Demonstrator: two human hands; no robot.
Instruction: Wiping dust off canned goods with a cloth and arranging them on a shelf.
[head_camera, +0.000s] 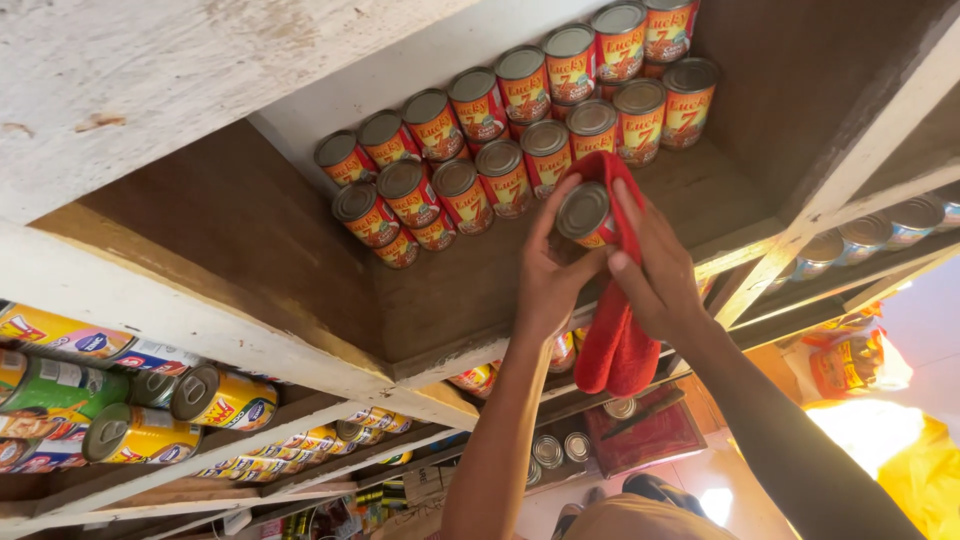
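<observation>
My left hand (548, 272) grips a small red and yellow tin can (586, 214) by its side, silver lid facing me. My right hand (655, 268) presses a red cloth (613, 340) around the far side of the same can, and the cloth hangs down below both hands. The can is held just in front of a wooden shelf (470, 290) on which several matching cans (500, 160) stand in stacked rows along the back. The view is tilted.
The lower shelf at left carries yellow and green cans (140, 400) lying on their sides. More silver-lidded cans (870, 235) line the shelf at right. A white wooden board (150, 70) runs overhead. Orange packets (850, 365) hang at far right.
</observation>
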